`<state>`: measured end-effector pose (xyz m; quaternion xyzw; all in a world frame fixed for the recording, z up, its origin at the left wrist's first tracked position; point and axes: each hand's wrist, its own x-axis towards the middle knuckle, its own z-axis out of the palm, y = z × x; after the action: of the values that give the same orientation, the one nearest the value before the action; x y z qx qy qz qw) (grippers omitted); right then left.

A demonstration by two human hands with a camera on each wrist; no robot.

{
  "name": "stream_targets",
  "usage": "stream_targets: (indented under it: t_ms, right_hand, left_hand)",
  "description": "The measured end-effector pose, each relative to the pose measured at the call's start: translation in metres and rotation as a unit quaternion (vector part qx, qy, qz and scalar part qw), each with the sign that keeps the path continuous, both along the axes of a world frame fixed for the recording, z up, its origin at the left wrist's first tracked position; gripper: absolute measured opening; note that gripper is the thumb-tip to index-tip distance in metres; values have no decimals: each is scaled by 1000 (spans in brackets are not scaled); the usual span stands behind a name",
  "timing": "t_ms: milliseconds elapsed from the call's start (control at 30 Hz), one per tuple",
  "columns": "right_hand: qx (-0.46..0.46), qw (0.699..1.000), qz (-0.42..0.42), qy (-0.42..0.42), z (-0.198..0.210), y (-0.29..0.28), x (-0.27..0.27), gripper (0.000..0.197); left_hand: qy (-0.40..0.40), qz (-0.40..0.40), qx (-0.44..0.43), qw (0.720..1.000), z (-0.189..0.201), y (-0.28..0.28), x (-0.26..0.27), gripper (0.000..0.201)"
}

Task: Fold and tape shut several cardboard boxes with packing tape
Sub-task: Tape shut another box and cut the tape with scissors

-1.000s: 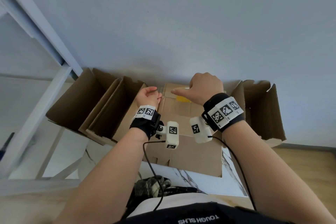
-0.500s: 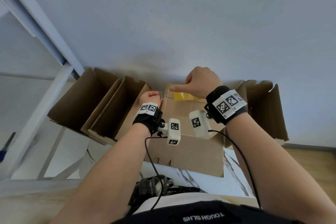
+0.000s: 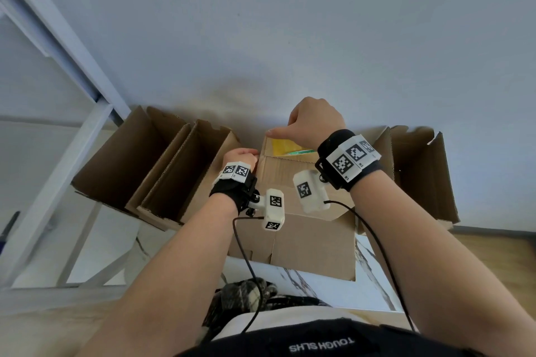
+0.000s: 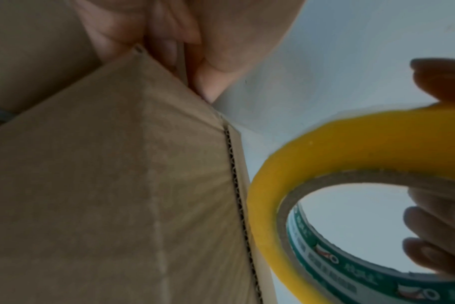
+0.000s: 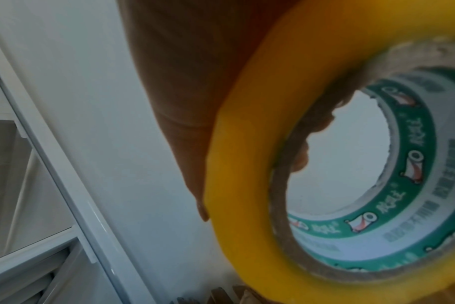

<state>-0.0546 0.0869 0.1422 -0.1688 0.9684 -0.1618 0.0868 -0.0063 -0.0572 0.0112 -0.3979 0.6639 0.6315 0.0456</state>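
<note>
A brown cardboard box [image 3: 304,235] stands on the table in front of me, its top flaps folded down. My right hand [image 3: 314,122] grips a yellow roll of packing tape [image 5: 249,164] over the box's far edge, thumb stretched left along the roll. The roll [image 4: 333,156] has a green-and-white printed core. A little yellow tape [image 3: 282,145] shows under that hand in the head view. My left hand [image 3: 242,157] pinches the box's upper left corner [image 4: 179,67], fingers curled onto the cardboard edge.
Two open cardboard boxes [image 3: 150,165] lie on their sides at the left, another open box [image 3: 420,171] at the right. A white wall rises just behind them. A white frame [image 3: 61,38] slants at the left. The marble table edge [image 3: 313,284] is near my body.
My right hand with the tape roll has moved away from me, from the middle of the box top to its far edge. My left hand shifted slightly along the left corner.
</note>
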Motion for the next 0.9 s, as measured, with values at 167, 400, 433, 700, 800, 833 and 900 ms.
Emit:
stream_targets:
  t_ms: [167,400,433,700,800,833,900]
  right_hand:
    - [7,1000,3,4,-1,-2,-1,48]
    - [6,1000,4,15,-1,-2,0,53]
    - [3,1000,0,16,-1,-1,0,53]
    - [-28,999,-11,19,-1,4,-6,70]
    - [-37,998,-31,34,0,8,-5,66]
    - [-36,998,-31,37,0,8,-5,65]
    - [-28,998,-25,46,1,8,-3,66]
  left_hand:
    - [-21,-12,32,999,3,-1,6,24]
    - [214,-59,-16,975,22,14,12,31]
    - [244,-83,30,966,30,19,14,30]
    - [166,-208,60,962,42,20,7,61]
    - [213,-253,22,943,40,10,12,79]
    - [213,-287,-21,934,43,10,13,82]
    - [205,-334,-99,915,51,14,7,84]
